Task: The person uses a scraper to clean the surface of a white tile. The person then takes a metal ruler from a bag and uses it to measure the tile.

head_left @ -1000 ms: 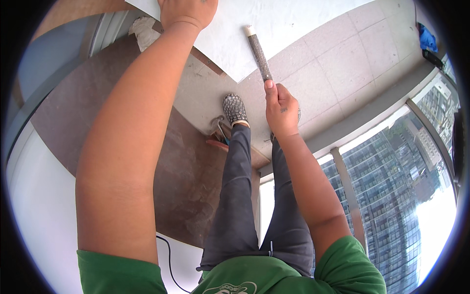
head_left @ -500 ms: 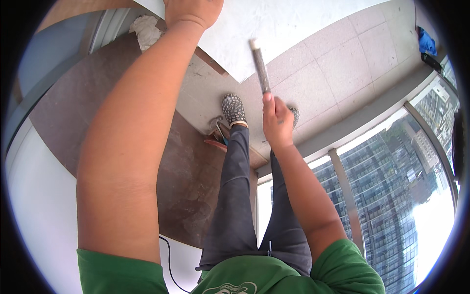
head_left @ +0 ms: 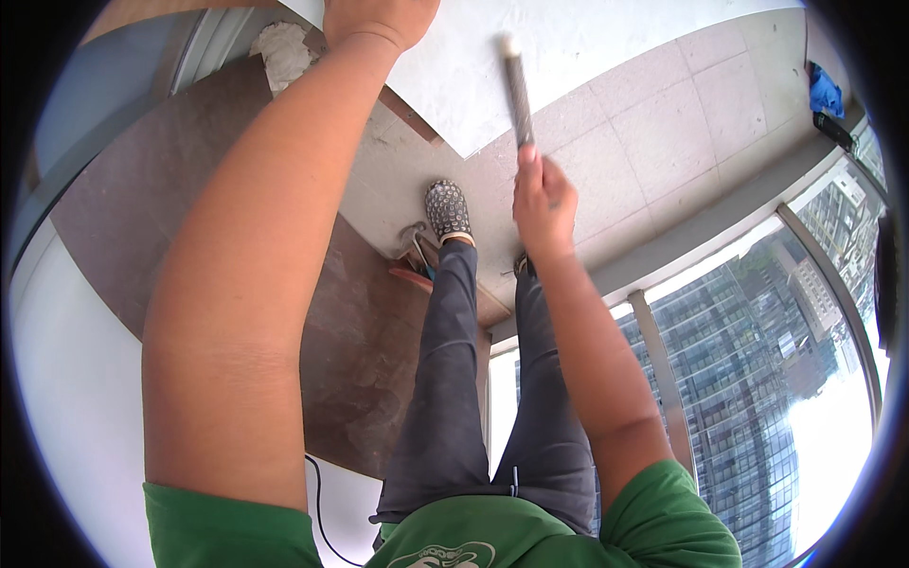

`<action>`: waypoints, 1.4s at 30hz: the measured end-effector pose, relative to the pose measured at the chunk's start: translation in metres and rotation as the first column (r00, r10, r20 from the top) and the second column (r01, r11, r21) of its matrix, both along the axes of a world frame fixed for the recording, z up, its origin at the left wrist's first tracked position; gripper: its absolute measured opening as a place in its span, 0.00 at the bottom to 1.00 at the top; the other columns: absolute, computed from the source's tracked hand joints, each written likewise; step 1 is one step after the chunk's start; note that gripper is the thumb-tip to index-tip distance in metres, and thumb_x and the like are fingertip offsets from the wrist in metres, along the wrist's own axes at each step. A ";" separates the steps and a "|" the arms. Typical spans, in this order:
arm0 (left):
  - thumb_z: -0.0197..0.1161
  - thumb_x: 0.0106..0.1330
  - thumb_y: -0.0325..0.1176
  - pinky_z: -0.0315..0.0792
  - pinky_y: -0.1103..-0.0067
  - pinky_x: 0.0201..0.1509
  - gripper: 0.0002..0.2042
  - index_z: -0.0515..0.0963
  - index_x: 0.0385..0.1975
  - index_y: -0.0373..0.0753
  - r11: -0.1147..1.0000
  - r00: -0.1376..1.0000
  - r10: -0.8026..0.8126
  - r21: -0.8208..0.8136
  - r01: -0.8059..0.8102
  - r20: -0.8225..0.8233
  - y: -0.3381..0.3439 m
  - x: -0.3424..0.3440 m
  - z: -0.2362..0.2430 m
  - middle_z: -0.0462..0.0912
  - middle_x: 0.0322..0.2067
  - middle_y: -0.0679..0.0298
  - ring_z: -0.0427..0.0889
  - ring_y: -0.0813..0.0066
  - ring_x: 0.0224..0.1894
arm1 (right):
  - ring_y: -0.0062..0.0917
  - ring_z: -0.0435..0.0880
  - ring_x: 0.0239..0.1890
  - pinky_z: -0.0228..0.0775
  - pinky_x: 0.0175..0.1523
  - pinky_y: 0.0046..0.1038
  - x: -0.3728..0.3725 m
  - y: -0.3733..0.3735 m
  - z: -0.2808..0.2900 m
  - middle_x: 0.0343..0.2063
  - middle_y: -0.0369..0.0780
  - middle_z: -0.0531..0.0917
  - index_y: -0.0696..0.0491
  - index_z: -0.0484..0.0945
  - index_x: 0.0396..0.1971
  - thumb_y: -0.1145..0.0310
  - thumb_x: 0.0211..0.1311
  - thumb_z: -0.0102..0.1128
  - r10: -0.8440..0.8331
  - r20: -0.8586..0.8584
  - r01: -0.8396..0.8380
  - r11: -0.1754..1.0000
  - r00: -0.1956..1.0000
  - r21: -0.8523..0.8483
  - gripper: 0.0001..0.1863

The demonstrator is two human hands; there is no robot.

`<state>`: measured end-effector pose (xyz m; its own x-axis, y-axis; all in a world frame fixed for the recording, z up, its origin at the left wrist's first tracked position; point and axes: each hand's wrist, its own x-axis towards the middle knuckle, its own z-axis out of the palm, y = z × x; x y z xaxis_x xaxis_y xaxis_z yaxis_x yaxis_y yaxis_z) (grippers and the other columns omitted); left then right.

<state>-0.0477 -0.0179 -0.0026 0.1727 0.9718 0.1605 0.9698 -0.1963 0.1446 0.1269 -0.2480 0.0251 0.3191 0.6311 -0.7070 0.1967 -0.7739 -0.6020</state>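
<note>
In my right hand [head_left: 545, 204] is a thin grey-brown rod with a pale tip [head_left: 517, 90], its fingers wrapped round the near end. The rod points away from me over the corner of a large white panel [head_left: 473, 85]; I cannot tell whether they touch. Up at the top edge, my left hand [head_left: 383, 21] is at the panel's left side. Only its back and wrist show; the fingers are cut off by the picture's edge.
Beside my left shoe [head_left: 448, 210], a claw hammer [head_left: 413, 232] and other tools lie on the floor. Crumpled pale cloth or paper [head_left: 284, 59] is at the far left. Windows [head_left: 729, 350] run along the right, with a blue item [head_left: 825, 90] beyond. A black cable [head_left: 322, 516] hangs below left.
My right hand has moved farther from me and slightly right, carrying the rod over the panel. My right foot has drawn back toward me. The left hand has shifted only slightly.
</note>
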 end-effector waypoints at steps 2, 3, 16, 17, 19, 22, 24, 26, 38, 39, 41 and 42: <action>0.48 0.75 0.51 0.43 0.55 0.80 0.30 0.63 0.71 0.39 1.000 1.000 -0.011 0.006 0.011 0.008 0.003 0.005 0.000 0.59 0.74 0.51 0.54 0.54 0.77 | 0.27 0.71 0.22 0.69 0.33 0.34 0.002 0.039 0.006 0.17 0.46 0.74 0.61 0.77 0.25 0.46 0.76 0.52 -0.127 -0.067 0.127 0.992 0.990 -0.010 0.30; 0.48 0.75 0.51 0.43 0.55 0.80 0.30 0.63 0.72 0.39 1.000 0.999 0.007 0.005 -0.007 -0.039 0.004 -0.009 0.011 0.59 0.74 0.51 0.53 0.54 0.77 | 0.27 0.70 0.22 0.69 0.33 0.34 -0.007 0.038 0.006 0.17 0.46 0.74 0.61 0.76 0.25 0.47 0.76 0.52 -0.111 -0.097 0.112 0.994 0.989 0.001 0.30; 0.46 0.76 0.51 0.41 0.57 0.81 0.31 0.61 0.73 0.39 0.997 0.999 0.023 -0.069 -0.026 -0.047 0.003 0.001 0.009 0.56 0.76 0.51 0.51 0.55 0.78 | 0.15 0.65 0.15 0.60 0.20 0.22 -0.016 -0.008 -0.004 0.15 0.31 0.69 0.54 0.72 0.24 0.50 0.78 0.52 -0.043 -0.029 0.043 0.999 0.999 0.033 0.25; 0.46 0.76 0.51 0.41 0.57 0.81 0.31 0.61 0.73 0.39 0.996 0.999 0.026 -0.081 -0.030 -0.048 0.003 0.002 0.011 0.56 0.76 0.51 0.51 0.55 0.79 | 0.16 0.66 0.14 0.61 0.21 0.22 -0.023 -0.033 -0.001 0.15 0.31 0.69 0.54 0.72 0.24 0.50 0.78 0.53 0.075 -0.014 -0.074 0.993 0.997 0.097 0.25; 0.46 0.76 0.52 0.40 0.57 0.81 0.31 0.61 0.73 0.39 0.997 0.999 0.022 -0.072 -0.024 -0.027 0.003 0.000 0.009 0.55 0.76 0.51 0.51 0.55 0.79 | 0.17 0.67 0.14 0.62 0.21 0.22 -0.028 -0.060 0.007 0.15 0.32 0.70 0.55 0.72 0.24 0.51 0.78 0.53 0.101 -0.083 -0.092 0.990 0.991 0.102 0.24; 0.47 0.75 0.54 0.39 0.56 0.81 0.33 0.61 0.73 0.39 0.997 1.000 0.014 -0.078 -0.014 0.008 -0.001 0.005 0.012 0.55 0.76 0.52 0.50 0.55 0.79 | 0.18 0.69 0.14 0.61 0.21 0.22 -0.009 -0.073 0.021 0.15 0.33 0.71 0.54 0.73 0.26 0.52 0.78 0.54 -0.170 -0.266 0.157 0.985 0.949 -0.067 0.23; 0.46 0.75 0.55 0.38 0.56 0.81 0.34 0.60 0.74 0.39 0.997 0.999 0.021 -0.070 -0.023 -0.035 -0.001 -0.007 0.022 0.53 0.77 0.52 0.49 0.55 0.79 | 0.18 0.69 0.14 0.60 0.20 0.22 0.009 -0.072 0.041 0.14 0.34 0.71 0.54 0.73 0.27 0.53 0.77 0.54 -0.291 -0.351 0.258 0.956 0.890 -0.140 0.21; 0.45 0.75 0.57 0.37 0.56 0.81 0.36 0.57 0.75 0.38 0.997 0.998 0.007 -0.072 -0.011 -0.060 0.000 -0.004 0.009 0.52 0.78 0.52 0.47 0.55 0.80 | 0.18 0.69 0.14 0.58 0.19 0.22 0.040 -0.081 0.049 0.13 0.34 0.71 0.54 0.73 0.29 0.55 0.77 0.54 -0.287 -0.258 0.264 0.957 0.922 -0.122 0.19; 0.51 0.75 0.41 0.39 0.59 0.82 0.31 0.55 0.77 0.47 0.889 0.904 -0.427 -0.199 0.412 -0.035 -0.153 0.039 0.020 0.55 0.77 0.67 0.48 0.71 0.80 | 0.20 0.71 0.13 0.62 0.19 0.24 0.096 -0.102 0.064 0.14 0.34 0.70 0.57 0.74 0.35 0.60 0.74 0.61 -0.348 -0.166 0.313 0.927 0.923 -0.205 0.15; 0.49 0.76 0.41 0.38 0.59 0.83 0.30 0.54 0.77 0.47 0.853 0.858 -0.498 -0.248 0.459 -0.125 -0.161 0.029 0.023 0.55 0.77 0.69 0.47 0.74 0.80 | 0.20 0.72 0.13 0.62 0.19 0.24 0.095 -0.101 0.066 0.14 0.34 0.70 0.57 0.74 0.35 0.60 0.74 0.61 -0.347 -0.173 0.309 0.927 0.922 -0.213 0.15; 0.50 0.75 0.42 0.37 0.60 0.83 0.31 0.55 0.77 0.46 0.782 0.741 -0.621 -0.261 0.566 -0.254 -0.182 0.003 0.032 0.55 0.77 0.68 0.47 0.74 0.80 | 0.20 0.72 0.13 0.63 0.19 0.24 0.094 -0.101 0.066 0.15 0.34 0.70 0.57 0.74 0.34 0.58 0.75 0.59 -0.338 -0.184 0.289 0.924 0.923 -0.250 0.16; 0.50 0.75 0.42 0.37 0.60 0.83 0.31 0.55 0.77 0.45 0.740 0.670 -0.672 -0.274 0.614 -0.315 -0.193 -0.013 0.036 0.56 0.77 0.68 0.47 0.73 0.80 | 0.20 0.72 0.13 0.63 0.19 0.23 0.092 -0.101 0.067 0.15 0.34 0.71 0.57 0.74 0.33 0.57 0.76 0.57 -0.334 -0.189 0.278 0.922 0.924 -0.268 0.17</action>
<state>-0.0604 -0.2113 0.0333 0.7794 0.6017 -0.1745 0.5896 -0.7987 -0.1206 0.2192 -0.3488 0.0919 0.2839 0.3381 -0.8973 -0.1925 -0.8966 -0.3987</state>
